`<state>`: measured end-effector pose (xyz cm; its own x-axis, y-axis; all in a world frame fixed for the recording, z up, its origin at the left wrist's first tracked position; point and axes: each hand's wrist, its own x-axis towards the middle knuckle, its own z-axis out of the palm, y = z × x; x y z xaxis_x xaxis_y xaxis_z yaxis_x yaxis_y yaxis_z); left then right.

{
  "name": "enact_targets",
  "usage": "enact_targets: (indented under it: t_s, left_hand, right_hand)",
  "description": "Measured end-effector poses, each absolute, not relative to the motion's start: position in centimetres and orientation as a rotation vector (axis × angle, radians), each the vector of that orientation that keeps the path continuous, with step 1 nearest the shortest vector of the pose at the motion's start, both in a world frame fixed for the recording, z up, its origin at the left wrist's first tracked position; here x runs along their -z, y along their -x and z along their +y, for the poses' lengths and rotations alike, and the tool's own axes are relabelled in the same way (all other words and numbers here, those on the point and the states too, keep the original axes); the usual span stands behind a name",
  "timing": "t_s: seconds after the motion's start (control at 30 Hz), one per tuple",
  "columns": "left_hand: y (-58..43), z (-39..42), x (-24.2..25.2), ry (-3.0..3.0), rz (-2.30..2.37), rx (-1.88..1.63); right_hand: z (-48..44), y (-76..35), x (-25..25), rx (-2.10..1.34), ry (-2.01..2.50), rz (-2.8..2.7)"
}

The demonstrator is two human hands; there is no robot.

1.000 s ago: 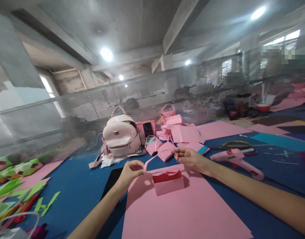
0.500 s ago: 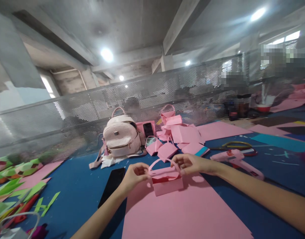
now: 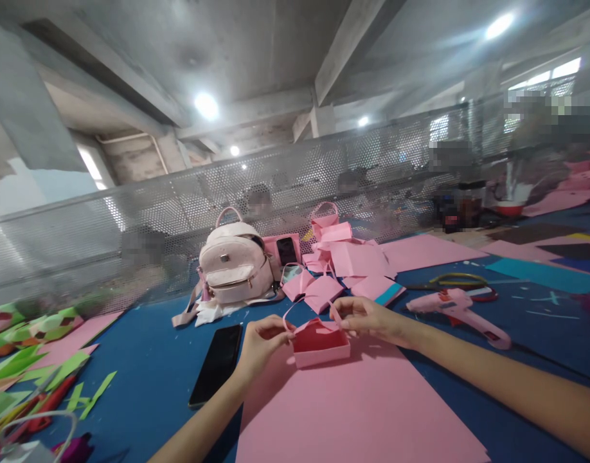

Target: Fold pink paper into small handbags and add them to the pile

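A small pink paper basket (image 3: 322, 355) with a thin strip handle is held between my two hands, just over a large pink sheet (image 3: 362, 411). My left hand (image 3: 267, 335) pinches its left side, thumb and fingers closed at the handle's end. My right hand (image 3: 357, 316) pinches the opposite side near the other end of the handle. The basket's open top tips toward me, so its red-toned inside shows. Left of my left hand lies a black phone (image 3: 216, 365). Beyond the basket is a pile of pink paper bags and baskets (image 3: 357, 258).
A pink glue gun (image 3: 461, 315) with a cord lies at the right, near scissors (image 3: 456, 281). A cream backpack (image 3: 236, 262) stands against the perforated metal screen (image 3: 179, 225). Green paper pieces (image 3: 22, 361) and red-handled scissors (image 3: 49, 405) lie on the left of the blue table (image 3: 145, 366).
The basket has tilted toward me, showing more of its inside, and its handle has leaned back. My hands have stayed on its two sides, with little movement.
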<state>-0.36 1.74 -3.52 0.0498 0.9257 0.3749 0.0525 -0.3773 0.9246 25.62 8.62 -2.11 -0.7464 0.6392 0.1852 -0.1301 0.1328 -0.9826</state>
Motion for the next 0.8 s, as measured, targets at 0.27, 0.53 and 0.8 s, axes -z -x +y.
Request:
enact_targets:
  t_s: [0.27,0.53,0.8]
  left_hand:
    - [0.1,1.9,3.7,-1.516,1.037,-1.548]
    - [-0.8,1.9,4.2,-1.351,1.083,-1.605]
    - [-1.1,1.2,3.8,-1.359,1.056,-1.699]
  right_hand:
    - [8.4,-25.2,2.3,-1.841,0.462,-1.618]
    - [8.2,-24.4,3.3,-1.772,0.419,-1.457]
    - [8.2,-24.6,3.0,-1.758,0.408,-1.49]
